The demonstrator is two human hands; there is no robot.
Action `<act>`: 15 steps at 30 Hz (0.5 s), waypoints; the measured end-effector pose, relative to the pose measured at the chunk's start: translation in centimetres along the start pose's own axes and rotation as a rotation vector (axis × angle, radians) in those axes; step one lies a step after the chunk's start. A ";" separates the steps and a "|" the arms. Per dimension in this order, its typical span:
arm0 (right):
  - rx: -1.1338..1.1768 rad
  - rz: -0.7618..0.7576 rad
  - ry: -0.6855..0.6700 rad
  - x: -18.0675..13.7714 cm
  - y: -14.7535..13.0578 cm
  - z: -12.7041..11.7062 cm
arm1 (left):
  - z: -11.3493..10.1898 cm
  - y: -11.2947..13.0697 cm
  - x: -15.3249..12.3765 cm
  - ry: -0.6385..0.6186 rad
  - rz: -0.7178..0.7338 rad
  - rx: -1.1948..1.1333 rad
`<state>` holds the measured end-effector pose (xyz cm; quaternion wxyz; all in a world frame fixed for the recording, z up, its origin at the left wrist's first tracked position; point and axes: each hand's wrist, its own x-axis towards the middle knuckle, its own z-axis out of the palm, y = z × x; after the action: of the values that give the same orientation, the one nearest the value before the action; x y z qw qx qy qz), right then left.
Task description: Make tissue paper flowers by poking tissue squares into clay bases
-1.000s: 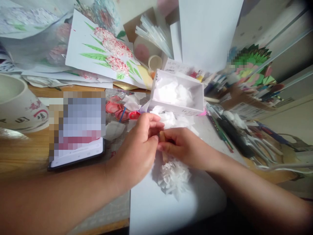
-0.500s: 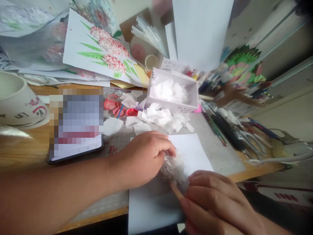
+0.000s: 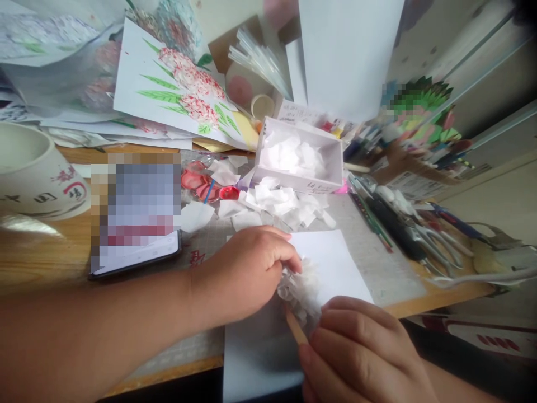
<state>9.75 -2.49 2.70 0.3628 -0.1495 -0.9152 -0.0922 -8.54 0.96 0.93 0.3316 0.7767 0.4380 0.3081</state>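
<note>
A white paper sheet [image 3: 335, 257] lies in front of me, its near end reaching past the table edge. On it stands a cluster of crumpled white paper petals [image 3: 306, 285]. My left hand [image 3: 255, 274] curls over the cluster's left side, fingertips down at the petals. Whatever is pinched there is hidden by the hand. In my right hand [image 3: 356, 341] is a thin wooden stick [image 3: 297, 327], gripped near its lower end. Its tip points up at the cluster's near edge; whether they touch I cannot tell.
Loose white paper pieces [image 3: 281, 201] are heaped beyond the sheet, before a white box [image 3: 310, 179] of more scraps. A phone [image 3: 142, 212] and a paper cup [image 3: 42, 173] stand left. Pliers [image 3: 436, 240] and pencils [image 3: 371, 218] lie right. Flower pictures [image 3: 188, 84] lean behind.
The stick's tip has shifted slightly left and away from the petals, with my right hand moving a little left. My left hand stays at the cluster. The camera view shifts slightly.
</note>
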 end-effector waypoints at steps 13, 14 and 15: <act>-0.014 0.001 -0.013 -0.6 0.1 -0.2 | -0.1 -0.1 0.1 -0.013 -0.001 0.016; -0.020 0.021 0.037 -0.7 -0.1 -0.3 | -0.1 -0.1 0.1 -0.016 -0.007 0.014; -0.033 0.040 0.092 -0.8 -0.2 -0.3 | -0.1 -0.1 0.1 -0.021 -0.013 0.010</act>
<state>10.42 -2.97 2.39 0.4036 -0.1695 -0.8928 -0.1065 -8.63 1.06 0.92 0.3341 0.7787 0.4411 0.2957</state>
